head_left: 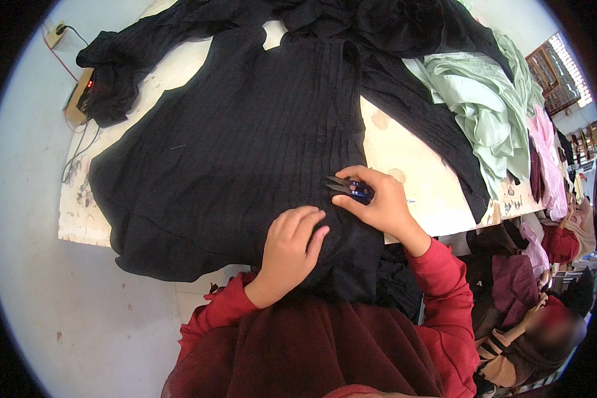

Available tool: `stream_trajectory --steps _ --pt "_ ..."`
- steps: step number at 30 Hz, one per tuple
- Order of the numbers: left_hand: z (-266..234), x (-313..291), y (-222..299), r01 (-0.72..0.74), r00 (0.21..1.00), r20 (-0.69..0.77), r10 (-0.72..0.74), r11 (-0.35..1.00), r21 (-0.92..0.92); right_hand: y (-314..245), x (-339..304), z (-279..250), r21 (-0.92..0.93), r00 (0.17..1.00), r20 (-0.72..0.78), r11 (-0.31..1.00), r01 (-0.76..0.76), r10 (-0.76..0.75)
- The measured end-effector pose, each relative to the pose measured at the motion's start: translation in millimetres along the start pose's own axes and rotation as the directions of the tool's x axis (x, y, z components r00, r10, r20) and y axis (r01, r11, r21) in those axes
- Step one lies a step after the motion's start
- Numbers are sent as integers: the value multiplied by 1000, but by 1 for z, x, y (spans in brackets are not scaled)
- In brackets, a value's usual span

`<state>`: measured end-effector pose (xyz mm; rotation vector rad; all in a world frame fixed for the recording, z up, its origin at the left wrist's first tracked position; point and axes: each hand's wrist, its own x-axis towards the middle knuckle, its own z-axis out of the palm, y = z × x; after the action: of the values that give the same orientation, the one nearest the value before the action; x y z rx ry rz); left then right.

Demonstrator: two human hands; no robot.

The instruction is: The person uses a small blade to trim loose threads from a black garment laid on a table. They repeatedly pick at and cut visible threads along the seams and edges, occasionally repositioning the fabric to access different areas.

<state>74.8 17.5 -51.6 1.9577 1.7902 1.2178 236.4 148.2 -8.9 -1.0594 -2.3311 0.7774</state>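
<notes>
A black pleated garment point(232, 146) lies spread over the pale table in front of me, its lower edge hanging toward my body. My right hand point(383, 204) holds a small pair of thread snips point(359, 190) with blue handles, gripped between thumb and fingers. The snips' dark blades point left, just over the pleats along the garment's right side. To the left and nearer, my left hand point(290, 244) rests on the cloth with fingers bent and a gap between thumb and forefinger; nothing shows in it. A short light thread point(178, 146) lies on the fabric at left.
More black cloth point(404, 26) is heaped across the far side of the table point(395, 152). Pale green fabric point(474, 99) drapes over its right edge. A power strip point(79, 99) with cables sits at the left by the wall. Another person point(511, 345) is at lower right.
</notes>
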Motion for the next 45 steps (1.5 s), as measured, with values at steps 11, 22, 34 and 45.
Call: stream_trajectory --steps 11,22,34,45 --pt "5 31 -4 268 963 -35 -267 964 8 19 -4 20 487 975 64 846 -216 212" --pt "-10 29 -20 487 857 229 -461 580 -653 -14 -9 5 220 991 -99 969 109 -89" --pt "-9 28 -22 467 866 239 -438 539 -701 -17 -1 11 -15 960 -127 968 251 -251" --pt "-6 -4 4 -70 988 135 72 997 -27 8 -21 9 -156 993 -91 986 57 -72"
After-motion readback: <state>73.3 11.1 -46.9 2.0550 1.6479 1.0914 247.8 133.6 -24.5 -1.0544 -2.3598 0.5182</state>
